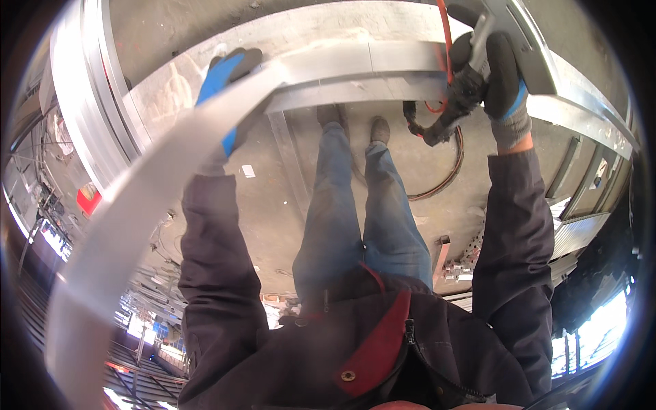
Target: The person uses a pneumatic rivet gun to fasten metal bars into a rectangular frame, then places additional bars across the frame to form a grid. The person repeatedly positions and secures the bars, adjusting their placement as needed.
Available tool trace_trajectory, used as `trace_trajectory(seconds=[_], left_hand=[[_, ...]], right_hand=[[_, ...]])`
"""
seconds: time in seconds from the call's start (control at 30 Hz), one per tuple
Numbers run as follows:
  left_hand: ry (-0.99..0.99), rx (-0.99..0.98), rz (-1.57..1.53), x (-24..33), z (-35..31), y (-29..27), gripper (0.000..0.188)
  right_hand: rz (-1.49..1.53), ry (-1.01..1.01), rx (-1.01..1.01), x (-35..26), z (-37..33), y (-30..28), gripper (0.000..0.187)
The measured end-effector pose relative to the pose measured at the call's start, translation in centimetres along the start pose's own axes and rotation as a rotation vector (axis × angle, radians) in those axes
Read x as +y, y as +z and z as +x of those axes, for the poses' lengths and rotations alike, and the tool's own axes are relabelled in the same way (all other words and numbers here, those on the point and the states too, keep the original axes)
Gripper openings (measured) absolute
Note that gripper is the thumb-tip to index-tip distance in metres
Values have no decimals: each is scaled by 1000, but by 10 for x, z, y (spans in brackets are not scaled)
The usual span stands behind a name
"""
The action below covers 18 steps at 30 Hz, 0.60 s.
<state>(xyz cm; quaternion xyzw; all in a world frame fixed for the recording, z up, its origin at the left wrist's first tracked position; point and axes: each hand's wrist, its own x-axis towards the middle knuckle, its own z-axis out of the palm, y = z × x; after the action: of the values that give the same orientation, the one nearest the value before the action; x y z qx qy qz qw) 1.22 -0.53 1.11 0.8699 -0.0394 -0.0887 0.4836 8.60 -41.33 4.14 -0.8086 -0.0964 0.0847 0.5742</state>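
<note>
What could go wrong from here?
The pale metal frame reaches well past the left hand, so it might tip or twist. The orange hose runs close by the right hand and could snag. A dark cable curves across the floor near the right boot, a possible trip hazard.

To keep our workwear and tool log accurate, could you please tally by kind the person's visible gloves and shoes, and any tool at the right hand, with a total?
Gloves: 2, on the left hand and right hand
Shoes: 2, one partly hidden
Dark tool: 1, at the right hand
Total: 5
</note>
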Motion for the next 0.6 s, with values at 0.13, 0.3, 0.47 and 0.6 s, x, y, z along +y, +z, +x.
trace_trajectory(seconds=[0.13,0.3,0.47,0.6], left_hand=[[81,-21,3,3,-3,-3,43],[-12,-27,-62,3,-6,-3,41],[-142,-38,-218,-1,-14,-6,44],[-137,-76,-146,-1,-13,-8,41]], right_hand=[[186,198,64,-7,0,5,47],[268,335,132,-29,0,14,59],[245,176,125,-32,-3,20,64],[205,143,152,-19,-7,19,70]])
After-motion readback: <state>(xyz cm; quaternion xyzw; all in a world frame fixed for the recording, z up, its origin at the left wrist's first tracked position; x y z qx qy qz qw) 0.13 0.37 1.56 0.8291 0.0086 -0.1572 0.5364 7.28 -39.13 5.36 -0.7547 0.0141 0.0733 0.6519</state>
